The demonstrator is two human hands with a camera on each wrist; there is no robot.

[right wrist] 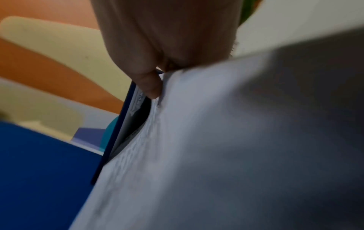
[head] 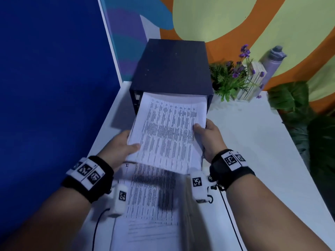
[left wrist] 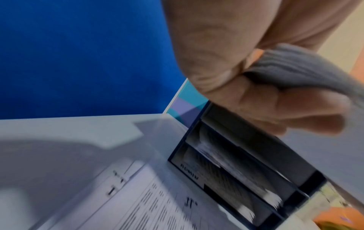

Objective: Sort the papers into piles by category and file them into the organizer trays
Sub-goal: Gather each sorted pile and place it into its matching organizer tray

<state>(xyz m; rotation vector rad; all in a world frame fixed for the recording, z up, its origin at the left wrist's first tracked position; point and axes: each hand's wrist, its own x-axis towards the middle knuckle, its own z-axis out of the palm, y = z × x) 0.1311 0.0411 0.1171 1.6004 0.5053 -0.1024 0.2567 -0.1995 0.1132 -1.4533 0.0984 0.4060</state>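
A stack of printed papers (head: 168, 131) is held in the air by both hands, its far end inside the top slot of the dark organizer (head: 172, 66). My left hand (head: 123, 145) grips the stack's left edge, thumb on top. My right hand (head: 208, 136) grips its right edge the same way. In the left wrist view the left hand (left wrist: 265, 99) curls round the stack's edge (left wrist: 307, 70); the organizer (left wrist: 246, 171) shows stacked trays with papers inside and a label. The right wrist view shows the papers' underside (right wrist: 216, 140) and the right hand (right wrist: 157, 62).
More printed sheets (head: 152, 200) lie on the white table (head: 253, 142) under my hands. A potted plant with purple flowers (head: 233, 77) and a grey bottle (head: 272, 62) stand right of the organizer. Large green leaves (head: 308, 115) hang at the right edge. A blue partition (head: 54, 69) walls the left.
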